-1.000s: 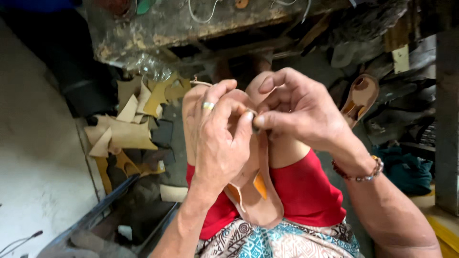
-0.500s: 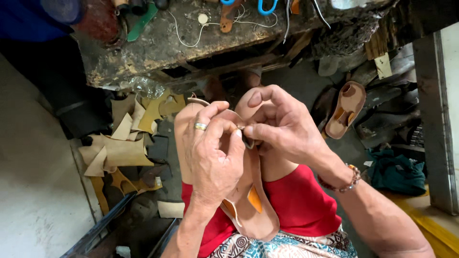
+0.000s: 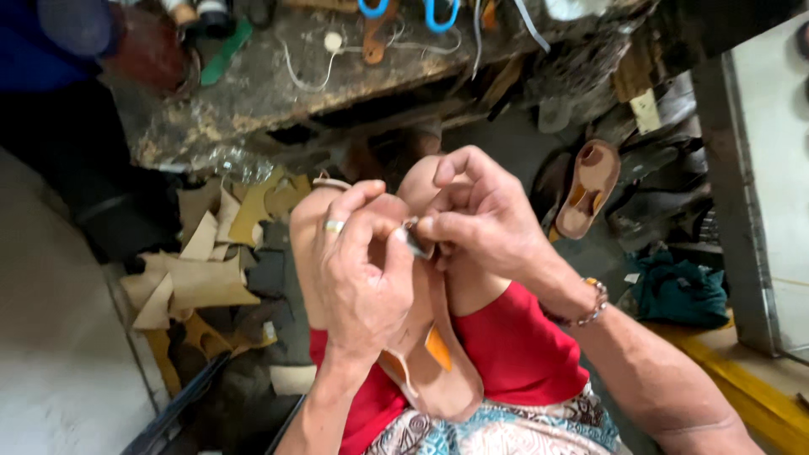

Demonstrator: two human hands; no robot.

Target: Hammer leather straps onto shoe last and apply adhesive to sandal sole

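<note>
A tan leather sandal sole (image 3: 442, 379) with an orange patch lies along my lap, between my knees in red shorts. My left hand (image 3: 362, 282), with a ring on one finger, grips the upper part of the sandal. My right hand (image 3: 484, 219) meets it there, thumb and forefinger pinched on a small dark piece (image 3: 415, 240) at the sandal's top. Whether that piece is a tool or a strap end is not clear. A beaded bracelet (image 3: 586, 307) circles my right wrist.
A worn workbench (image 3: 337, 76) with blue-handled scissors (image 3: 409, 10), cords and scraps runs across the top. Tan and yellow leather offcuts (image 3: 202, 270) lie on the floor at left. A finished brown sandal (image 3: 586, 190) rests at right, near a teal cloth (image 3: 678, 291).
The view has shifted so the bench top and scissors show more. My hands stay pinched together at the sandal's top, with the fingers slightly rearranged.
</note>
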